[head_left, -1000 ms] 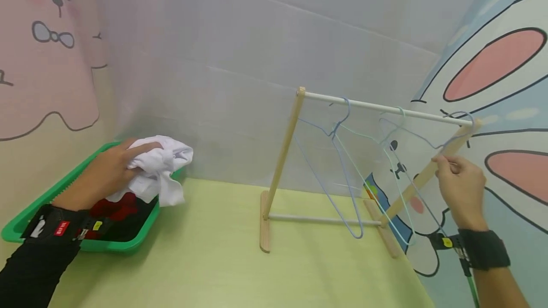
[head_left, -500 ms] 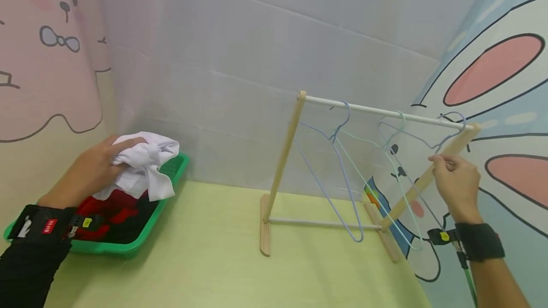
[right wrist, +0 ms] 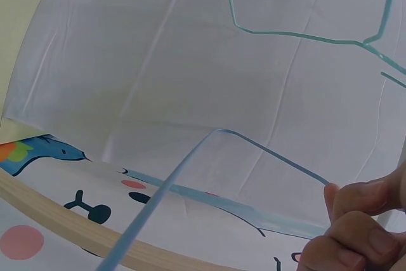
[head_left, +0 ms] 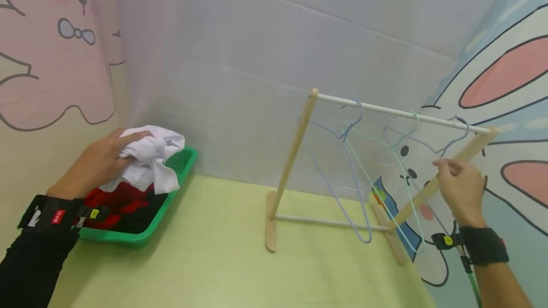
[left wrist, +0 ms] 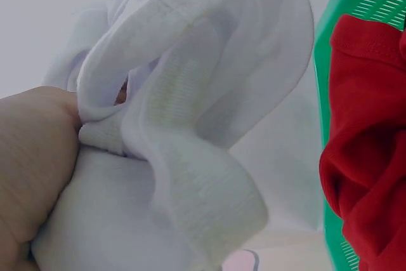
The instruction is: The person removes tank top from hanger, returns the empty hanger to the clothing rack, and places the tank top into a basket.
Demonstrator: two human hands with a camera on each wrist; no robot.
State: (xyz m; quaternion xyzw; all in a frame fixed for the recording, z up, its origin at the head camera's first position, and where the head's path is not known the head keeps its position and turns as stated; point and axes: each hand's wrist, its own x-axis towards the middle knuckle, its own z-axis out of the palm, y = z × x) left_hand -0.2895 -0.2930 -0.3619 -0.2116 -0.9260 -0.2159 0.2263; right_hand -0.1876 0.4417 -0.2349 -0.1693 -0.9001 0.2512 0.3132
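Observation:
My left hand [head_left: 92,163] grips a bunched white garment [head_left: 151,156] above a green basket [head_left: 141,236]. In the left wrist view the white cloth [left wrist: 209,195] hangs in loose folds with a ribbed edge, its exact kind unclear. Red and black clothes [head_left: 120,208] lie in the basket. Over at the rack's right end, my right hand [head_left: 462,189] pinches a blue hanger [head_left: 445,149], whose hook is on the white top bar [head_left: 381,110]. The right wrist view has this blue hanger [right wrist: 174,179] reaching into the curled fingers [right wrist: 365,198].
A wooden-legged rack [head_left: 293,156] stands on the yellow-green table [head_left: 214,260]. Another blue hanger [head_left: 357,198] and a mint green hanger [head_left: 406,189] hang from its bar. Pale walls rise behind, with a cartoon-printed sheet [head_left: 513,75] close at the right.
My left hand has drawn the white garment leftward relative to the basket, baring its far corner. The right blue hanger's hook sits farther from the bar's right end. The head view has shifted slightly.

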